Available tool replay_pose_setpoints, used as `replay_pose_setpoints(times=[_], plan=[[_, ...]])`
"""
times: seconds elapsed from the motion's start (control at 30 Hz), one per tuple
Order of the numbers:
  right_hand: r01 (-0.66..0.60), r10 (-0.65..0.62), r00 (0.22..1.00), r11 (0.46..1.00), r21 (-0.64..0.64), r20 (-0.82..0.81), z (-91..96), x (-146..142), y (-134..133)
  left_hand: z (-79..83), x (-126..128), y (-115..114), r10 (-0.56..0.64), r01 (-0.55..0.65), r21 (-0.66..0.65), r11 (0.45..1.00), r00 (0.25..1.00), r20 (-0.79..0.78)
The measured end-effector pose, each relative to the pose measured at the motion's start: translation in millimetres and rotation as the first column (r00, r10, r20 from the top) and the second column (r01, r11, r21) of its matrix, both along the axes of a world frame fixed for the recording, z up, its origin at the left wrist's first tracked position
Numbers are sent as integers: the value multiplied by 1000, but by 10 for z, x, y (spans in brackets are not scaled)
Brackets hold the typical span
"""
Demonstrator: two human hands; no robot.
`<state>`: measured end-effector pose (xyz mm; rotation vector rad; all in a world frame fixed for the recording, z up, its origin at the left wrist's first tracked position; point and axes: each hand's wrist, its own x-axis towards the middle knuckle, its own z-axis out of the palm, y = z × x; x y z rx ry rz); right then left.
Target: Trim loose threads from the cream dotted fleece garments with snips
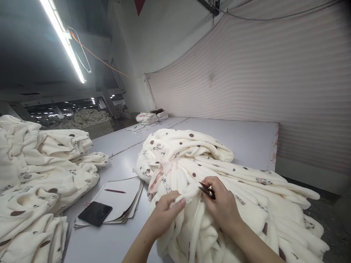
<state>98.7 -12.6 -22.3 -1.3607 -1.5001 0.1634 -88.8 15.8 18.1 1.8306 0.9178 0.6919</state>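
A cream fleece garment [192, 153] with brown dots lies heaped on the grey table [246, 138] in front of me. My left hand [167, 210] pinches a fold of its edge, fingers closed on the fabric. My right hand [222, 204] grips small dark thread snips [207, 190], their tips pointing left at the pinched fold. Both hands rest on the garment.
A pile of the same dotted garments [41, 171] fills the left. Between it and me lie a stack of papers [123, 201] with a red pen [115, 191] and a black phone [95, 213]. Folded white pieces [149, 118] sit at the far end. A striped wall [274, 80] stands to the right.
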Motion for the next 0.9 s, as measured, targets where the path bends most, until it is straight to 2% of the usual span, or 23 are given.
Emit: replay_pose_setpoints(times=[0.03, 0.1, 0.17, 0.23, 0.33, 0.4, 0.5, 0.6, 0.7, 0.8, 0.9], plan=[[12, -11, 998, 1000, -28, 59, 7, 0, 46, -18, 5, 35, 22, -2, -172, 985, 993, 117], [26, -9, 991, 992, -123, 131, 41, 6, 94, -66, 2, 95, 152, -9, -438, 899, 944, 293], [-11, 40, 991, 974, -225, 124, 96, 25, 63, -116, -11, 129, 262, -18, -547, 837, 891, 372], [-80, 104, 991, 959, -272, 78, 159, 46, -34, -150, -23, 138, 287, 3, -564, 826, 859, 424], [-144, 171, 982, 954, -262, 81, 241, 28, -198, -156, -19, 124, 247, 59, -543, 838, 845, 474], [-122, 166, 970, 965, -234, 175, 264, -25, -258, -139, 0, 108, 212, 80, -527, 846, 857, 469], [-29, 87, 928, 986, -163, 361, 247, -118, -261, -112, 34, 84, 180, 70, -501, 863, 883, 433], [12, 40, 908, 993, -121, 416, 220, -155, -228, -112, 52, 78, 174, 58, -500, 864, 898, 405], [-12, 65, 937, 988, -156, 342, 223, -124, -214, -148, 52, 98, 182, 50, -513, 857, 903, 390], [-53, 95, 983, 968, -247, 160, 224, -49, -211, -178, 43, 125, 218, 29, -543, 839, 897, 385], [-30, 23, 999, 948, -318, -25, 180, 31, -193, -141, 34, 124, 177, 36, -524, 851, 919, 351]])
